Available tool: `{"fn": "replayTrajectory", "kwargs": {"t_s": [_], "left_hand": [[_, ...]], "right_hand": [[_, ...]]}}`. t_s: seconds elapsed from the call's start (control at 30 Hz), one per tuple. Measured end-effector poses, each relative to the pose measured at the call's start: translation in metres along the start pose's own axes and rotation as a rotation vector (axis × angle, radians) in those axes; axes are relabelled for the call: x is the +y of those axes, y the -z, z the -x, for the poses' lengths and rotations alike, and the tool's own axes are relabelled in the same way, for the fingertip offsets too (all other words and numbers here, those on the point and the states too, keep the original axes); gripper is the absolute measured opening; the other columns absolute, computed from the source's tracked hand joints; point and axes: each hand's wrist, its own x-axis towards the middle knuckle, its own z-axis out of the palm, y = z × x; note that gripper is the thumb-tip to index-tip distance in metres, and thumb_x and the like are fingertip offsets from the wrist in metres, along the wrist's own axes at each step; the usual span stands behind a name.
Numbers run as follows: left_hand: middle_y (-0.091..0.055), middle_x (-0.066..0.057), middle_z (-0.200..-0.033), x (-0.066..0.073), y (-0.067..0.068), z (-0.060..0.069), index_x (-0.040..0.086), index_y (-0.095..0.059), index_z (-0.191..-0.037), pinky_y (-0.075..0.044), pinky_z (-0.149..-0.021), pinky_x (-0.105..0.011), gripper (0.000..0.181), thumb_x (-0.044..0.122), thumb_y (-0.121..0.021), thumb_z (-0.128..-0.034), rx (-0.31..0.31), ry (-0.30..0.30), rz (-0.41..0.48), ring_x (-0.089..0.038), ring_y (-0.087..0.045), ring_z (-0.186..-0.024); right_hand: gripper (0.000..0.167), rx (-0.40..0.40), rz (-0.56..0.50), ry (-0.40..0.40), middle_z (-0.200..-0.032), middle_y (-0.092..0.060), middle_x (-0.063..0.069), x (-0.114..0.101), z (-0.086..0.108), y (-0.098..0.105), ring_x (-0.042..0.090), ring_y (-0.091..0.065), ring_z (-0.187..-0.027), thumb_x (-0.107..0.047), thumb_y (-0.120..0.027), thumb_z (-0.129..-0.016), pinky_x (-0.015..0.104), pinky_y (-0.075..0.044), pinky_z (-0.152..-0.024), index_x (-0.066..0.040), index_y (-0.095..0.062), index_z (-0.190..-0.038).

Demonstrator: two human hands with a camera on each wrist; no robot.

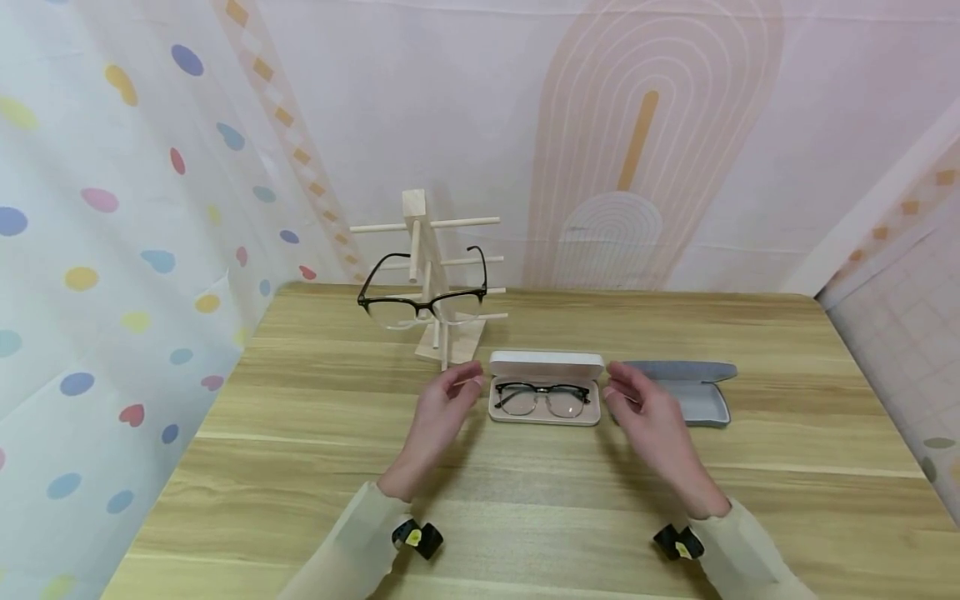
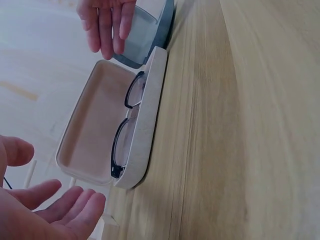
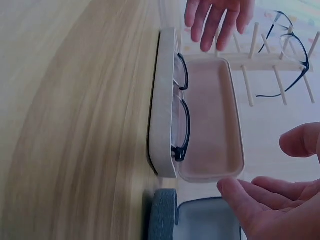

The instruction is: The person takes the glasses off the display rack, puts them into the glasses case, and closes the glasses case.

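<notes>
A white glasses case (image 1: 545,360) with a pinkish lining stands with its lid up on the wooden table. Inside it lies a pair of folded glasses (image 1: 543,388) with dark upper rims, also seen in the left wrist view as glasses (image 2: 120,142). At the case's left end hovers my left hand (image 1: 447,402), fingers relaxed and holding nothing. My right hand (image 1: 649,414) is at the opposite end, likewise bare, its fingers loosely bent. Partly behind that hand sits a grey-blue glasses case (image 1: 705,402), its lid raised; the right wrist view shows its pale inside.
A wooden glasses rack (image 1: 426,242) with several pegs stands behind my left hand. Black-framed glasses (image 1: 423,307) hang on it. The wooden table (image 1: 315,467) meets a patterned curtain (image 1: 465,100) at the back and left.
</notes>
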Motion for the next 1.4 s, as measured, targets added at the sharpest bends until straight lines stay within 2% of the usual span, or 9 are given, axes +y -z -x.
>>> {"fn": "replayTrajectory", "kwargs": {"t_s": [0.17,0.4,0.57,0.67,0.77,0.93,1.17,1.3,1.4], "left_hand": [[-0.060,-0.025,-0.140,-0.003,-0.004,-0.005,-0.007,-0.055,-0.143,-0.057,-0.095,-0.044,0.043,0.012,-0.058,-0.1038,-0.040,-0.005,-0.018,-0.040,-0.062,-0.124],[-0.059,-0.028,-0.139,-0.007,-0.007,-0.013,-0.004,-0.051,-0.149,-0.059,-0.093,-0.047,0.049,0.018,-0.057,-0.1055,-0.073,0.015,-0.028,-0.044,-0.061,-0.124],[-0.058,-0.028,-0.140,-0.008,-0.006,-0.015,-0.002,-0.050,-0.150,-0.059,-0.092,-0.049,0.048,0.020,-0.055,-0.1071,-0.091,0.038,0.007,-0.042,-0.059,-0.126],[-0.057,-0.026,-0.143,-0.008,-0.004,-0.015,0.001,-0.051,-0.151,-0.059,-0.092,-0.049,0.048,0.021,-0.056,-0.1071,-0.093,0.067,0.032,-0.042,-0.057,-0.129],[-0.055,-0.027,-0.145,-0.009,-0.002,-0.013,0.000,-0.050,-0.150,-0.059,-0.091,-0.050,0.048,0.019,-0.055,-0.1072,-0.099,0.069,0.060,-0.043,-0.057,-0.130],[-0.054,-0.030,-0.145,-0.011,0.000,-0.012,-0.002,-0.051,-0.147,-0.060,-0.089,-0.048,0.044,0.018,-0.053,-0.1082,-0.098,0.067,0.080,-0.045,-0.060,-0.125],[-0.063,-0.024,-0.133,-0.006,0.000,-0.015,0.002,-0.058,-0.139,-0.063,-0.081,-0.045,0.046,0.037,-0.049,-0.1102,-0.055,0.126,0.068,-0.040,-0.067,-0.113],[-0.065,-0.023,-0.130,-0.004,-0.002,-0.015,0.003,-0.060,-0.135,-0.063,-0.078,-0.043,0.045,0.039,-0.050,-0.1097,-0.035,0.125,0.022,-0.038,-0.068,-0.108],[-0.065,-0.023,-0.128,-0.003,-0.003,-0.015,0.003,-0.062,-0.131,-0.063,-0.077,-0.042,0.043,0.038,-0.053,-0.1088,-0.022,0.098,-0.037,-0.037,-0.067,-0.108]], "right_hand": [[0.056,-0.043,-0.008,-0.022,-0.147,-0.053,0.029,-0.001,-0.001,-0.006,0.040,-0.056,-0.133,-0.015,-0.058,-0.105,0.047,-0.049,-0.106,0.008,-0.041,-0.152],[0.067,-0.095,-0.006,-0.069,-0.160,-0.038,0.026,0.000,-0.004,-0.013,0.039,-0.046,-0.142,-0.014,-0.057,-0.104,0.046,-0.046,-0.109,0.003,-0.026,-0.161],[0.066,-0.101,-0.017,-0.072,-0.160,-0.038,0.027,0.001,-0.006,-0.015,0.040,-0.046,-0.142,-0.013,-0.057,-0.104,0.046,-0.045,-0.110,-0.001,-0.027,-0.162],[0.065,-0.107,-0.040,-0.056,-0.159,-0.038,0.027,0.001,-0.008,-0.016,0.041,-0.044,-0.142,-0.011,-0.057,-0.104,0.046,-0.043,-0.111,0.000,-0.028,-0.161],[0.064,-0.115,-0.073,-0.043,-0.158,-0.038,0.028,0.002,-0.009,-0.017,0.043,-0.042,-0.143,-0.007,-0.056,-0.103,0.048,-0.041,-0.113,0.002,-0.028,-0.160],[0.057,-0.122,-0.127,-0.029,-0.156,-0.037,0.030,0.004,-0.011,-0.020,0.046,-0.042,-0.142,-0.003,-0.052,-0.104,0.049,-0.043,-0.111,0.006,-0.031,-0.157],[0.045,-0.139,-0.201,-0.079,-0.152,-0.044,0.029,0.006,-0.020,-0.017,0.042,-0.045,-0.141,-0.009,-0.047,-0.109,0.051,-0.041,-0.114,0.006,-0.036,-0.150],[0.044,-0.152,-0.246,-0.126,-0.151,-0.047,0.030,0.007,-0.024,-0.014,0.039,-0.044,-0.142,-0.016,-0.046,-0.112,0.052,-0.041,-0.113,0.004,-0.036,-0.149],[0.050,-0.151,-0.197,-0.124,-0.151,-0.048,0.029,0.007,-0.024,-0.015,0.039,-0.046,-0.142,-0.021,-0.047,-0.112,0.053,-0.043,-0.112,0.001,-0.034,-0.155]]}}
